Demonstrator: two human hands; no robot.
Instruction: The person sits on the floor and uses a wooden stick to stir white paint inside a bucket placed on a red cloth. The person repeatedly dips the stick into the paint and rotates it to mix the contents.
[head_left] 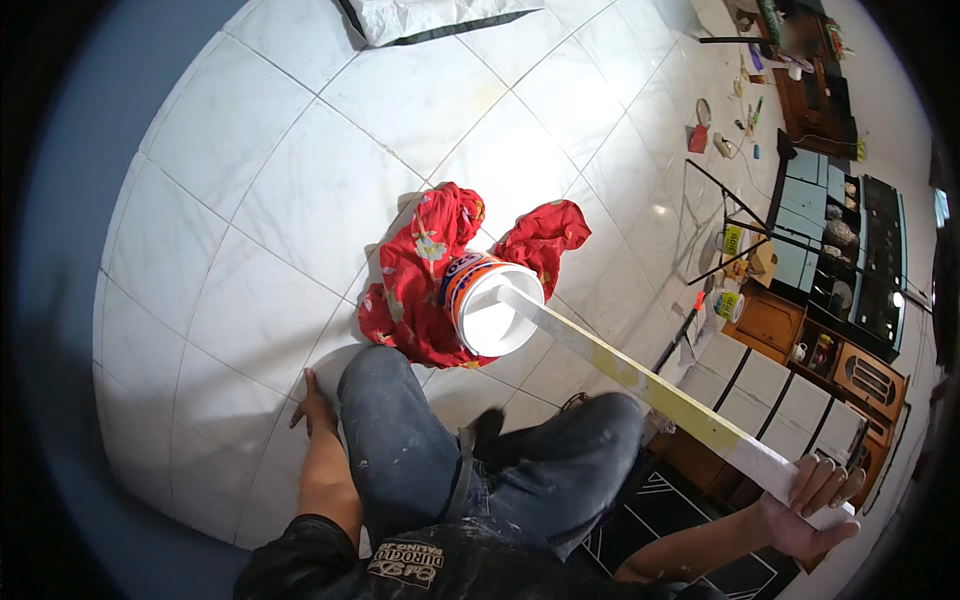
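My right hand (805, 508) grips one end of a long, flat whitish-yellow wooden stick (640, 378) at the lower right. The stick slants down to the left, and its other end is inside a white plastic bucket (535, 283) with an orange and blue label. White material shows inside the bucket, which tilts toward me. Around and under it lies a crumpled red flowered cloth (418, 262). My left hand (316, 403) rests on the tiled floor beside my left knee, fingers apart and holding nothing.
White tiles (300, 220) cover the floor. A white sheet-like object (430, 18) lies at the far edge. To the right stand a black metal frame (735, 215), more buckets (728, 304), scattered small items and cabinets (800, 215). A blue wall (60, 300) rises on the left.
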